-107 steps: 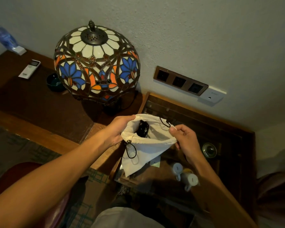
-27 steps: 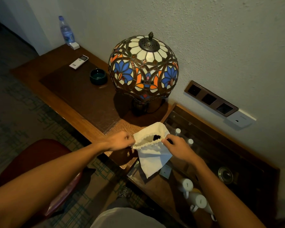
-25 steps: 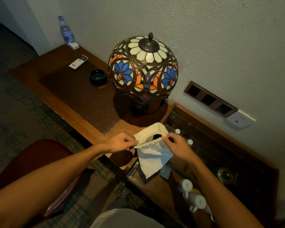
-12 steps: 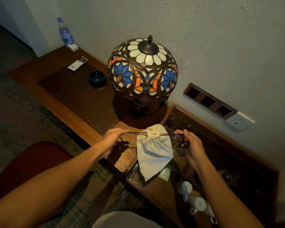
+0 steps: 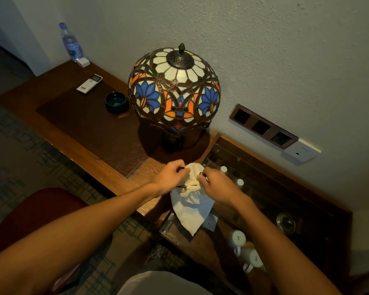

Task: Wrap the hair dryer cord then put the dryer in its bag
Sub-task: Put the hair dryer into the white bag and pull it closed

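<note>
A white cloth drawstring bag (image 5: 191, 209) hangs in front of me over the edge of the wooden desk, its mouth gathered shut into a ruffle. The hair dryer is hidden inside it. My left hand (image 5: 170, 177) pinches the dark drawstring at the left of the gathered mouth. My right hand (image 5: 216, 184) pinches the drawstring at the right of it. Both hands are close together, right at the bag's neck.
A stained-glass lamp (image 5: 174, 92) stands on the desk just behind the bag. Farther left lie a dark ashtray (image 5: 116, 102), a white remote (image 5: 89, 83) and a water bottle (image 5: 71, 42). White mugs (image 5: 237, 238) sit under a glass top (image 5: 271, 188) at right. A red chair (image 5: 30, 216) is at lower left.
The bag's mouth, open with the dryer showing, has been drawn shut by the strings. My hands, spread wide half a second ago, have come together at the neck.
</note>
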